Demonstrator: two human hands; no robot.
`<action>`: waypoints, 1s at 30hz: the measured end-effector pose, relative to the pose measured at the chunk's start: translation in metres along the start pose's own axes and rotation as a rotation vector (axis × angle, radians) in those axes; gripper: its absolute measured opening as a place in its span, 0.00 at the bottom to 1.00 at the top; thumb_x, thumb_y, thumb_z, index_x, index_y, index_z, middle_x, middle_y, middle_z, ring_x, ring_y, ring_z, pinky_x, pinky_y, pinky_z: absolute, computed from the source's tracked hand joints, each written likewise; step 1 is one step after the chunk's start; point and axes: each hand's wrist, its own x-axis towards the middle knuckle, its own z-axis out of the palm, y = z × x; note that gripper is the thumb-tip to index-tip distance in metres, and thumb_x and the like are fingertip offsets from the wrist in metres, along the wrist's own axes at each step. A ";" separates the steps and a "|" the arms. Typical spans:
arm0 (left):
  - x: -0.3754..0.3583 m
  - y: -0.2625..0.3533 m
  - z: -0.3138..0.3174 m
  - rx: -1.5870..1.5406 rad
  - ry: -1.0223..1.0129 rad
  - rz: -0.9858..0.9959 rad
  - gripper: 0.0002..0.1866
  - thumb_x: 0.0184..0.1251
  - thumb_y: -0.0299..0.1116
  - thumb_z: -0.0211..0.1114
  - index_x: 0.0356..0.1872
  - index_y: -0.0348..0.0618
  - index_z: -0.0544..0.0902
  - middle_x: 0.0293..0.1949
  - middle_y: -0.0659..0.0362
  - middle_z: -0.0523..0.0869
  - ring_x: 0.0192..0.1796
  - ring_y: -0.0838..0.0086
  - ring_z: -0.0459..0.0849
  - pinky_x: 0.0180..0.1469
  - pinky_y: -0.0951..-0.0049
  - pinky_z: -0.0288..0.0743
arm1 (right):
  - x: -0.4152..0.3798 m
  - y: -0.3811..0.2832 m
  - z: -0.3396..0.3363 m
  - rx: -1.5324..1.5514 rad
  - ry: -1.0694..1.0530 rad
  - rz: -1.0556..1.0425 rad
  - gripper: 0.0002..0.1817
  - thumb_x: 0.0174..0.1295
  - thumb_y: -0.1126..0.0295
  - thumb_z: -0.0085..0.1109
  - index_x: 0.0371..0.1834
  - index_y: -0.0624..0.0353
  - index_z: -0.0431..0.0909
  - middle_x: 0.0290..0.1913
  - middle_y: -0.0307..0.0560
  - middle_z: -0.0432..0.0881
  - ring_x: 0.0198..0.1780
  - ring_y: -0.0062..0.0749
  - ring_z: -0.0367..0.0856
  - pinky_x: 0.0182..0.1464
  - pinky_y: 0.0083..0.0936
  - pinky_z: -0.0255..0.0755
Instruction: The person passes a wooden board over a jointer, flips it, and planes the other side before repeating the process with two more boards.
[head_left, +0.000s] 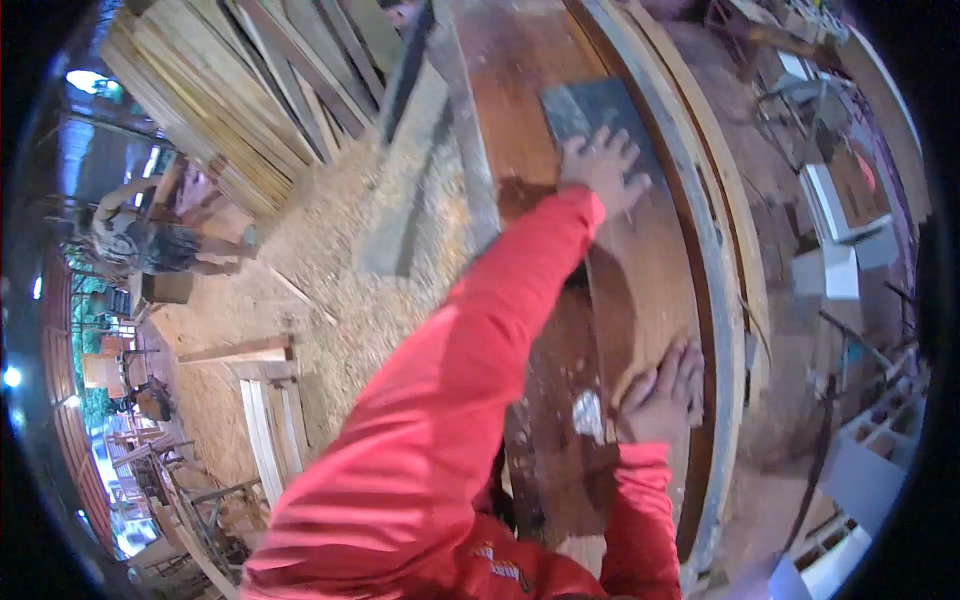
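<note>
Workshop floor [330, 225], sawdust-strewn, head view; leaned timber [215, 85] lay toward 11 o'clock, another person [150, 240] toward 9. Brown board [640, 285], one, lay flat among timbers right of centre, long axis running roughly 11 to 5 o'clock. Grey flat piece [573, 105], one, was at its 11 o'clock end. Left hand [603, 178], palm down, fingers spread wide, gripped nothing; its fingertips lay over the grey piece, making it the nearer hand to that piece. Right hand [658, 402], toward the board's 5 o'clock end, had its fingers partly bent against the wood; whether it gripped anything could not be told. Pale scrap [588, 413], small, lay toward its 9 o'clock.
</note>
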 end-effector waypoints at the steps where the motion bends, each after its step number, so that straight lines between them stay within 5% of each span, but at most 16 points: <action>1: 0.003 -0.005 -0.001 -0.027 -0.022 -0.019 0.37 0.77 0.64 0.53 0.76 0.51 0.78 0.83 0.56 0.69 0.85 0.59 0.61 0.80 0.45 0.50 | 0.004 -0.003 0.002 0.016 0.022 -0.005 0.32 0.78 0.58 0.44 0.83 0.58 0.67 0.84 0.55 0.65 0.84 0.53 0.61 0.80 0.55 0.55; 12: 0.034 -0.029 -0.016 -0.103 -0.043 -0.035 0.36 0.79 0.62 0.53 0.77 0.50 0.76 0.83 0.55 0.67 0.86 0.59 0.60 0.83 0.47 0.47 | 0.042 -0.033 0.003 -0.084 -0.005 0.019 0.31 0.78 0.57 0.43 0.81 0.56 0.70 0.85 0.54 0.65 0.84 0.51 0.63 0.75 0.48 0.58; 26: 0.107 -0.100 0.019 -0.006 0.070 0.014 0.37 0.75 0.66 0.51 0.76 0.58 0.78 0.82 0.61 0.70 0.82 0.65 0.65 0.79 0.46 0.54 | 0.112 -0.065 0.040 0.052 0.060 -0.008 0.32 0.75 0.58 0.49 0.81 0.58 0.69 0.82 0.60 0.67 0.83 0.57 0.64 0.78 0.57 0.60; 30: 0.115 -0.109 0.021 0.090 0.068 -0.005 0.38 0.81 0.65 0.47 0.81 0.55 0.70 0.82 0.59 0.70 0.83 0.68 0.67 0.82 0.50 0.56 | 0.128 -0.073 0.040 -0.047 0.108 -0.043 0.31 0.74 0.57 0.51 0.77 0.59 0.74 0.80 0.59 0.71 0.80 0.54 0.69 0.74 0.55 0.60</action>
